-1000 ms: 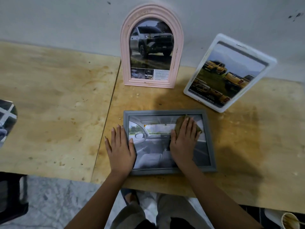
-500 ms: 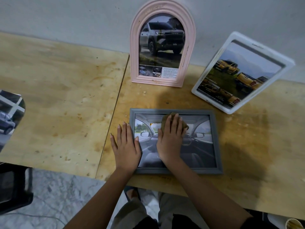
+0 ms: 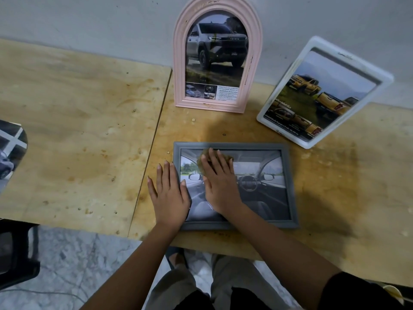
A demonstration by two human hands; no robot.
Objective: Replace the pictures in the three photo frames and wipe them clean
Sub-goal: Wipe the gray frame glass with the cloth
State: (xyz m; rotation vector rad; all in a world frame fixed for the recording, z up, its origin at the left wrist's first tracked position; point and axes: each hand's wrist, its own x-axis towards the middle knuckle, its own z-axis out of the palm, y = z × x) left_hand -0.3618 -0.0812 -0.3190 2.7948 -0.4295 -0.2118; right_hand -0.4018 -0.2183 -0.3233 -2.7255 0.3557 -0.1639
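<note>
Head view: my left hand (image 3: 168,195) lies flat, fingers straight and together, pressing the left edge of the grey rectangular photo frame (image 3: 290,186). The frame lies face up on the stained plywood table (image 3: 78,130), right in front of me. My right hand (image 3: 220,186) is spread flat on its glass, pressing a small tan cloth (image 3: 227,158) near the top left corner.

All three frames hold car pictures, so I judge the replacing is done and the wiping is underway. The pink arched frame (image 3: 180,63) and white rounded frame (image 3: 290,137) lean against the wall; I cannot tell whether they have been wiped. A loose arch-cut car photo (image 3: 11,157) lies far left.

The truck grille in the pink frame reads "TOYOTA". The other print is too small to read.
</note>
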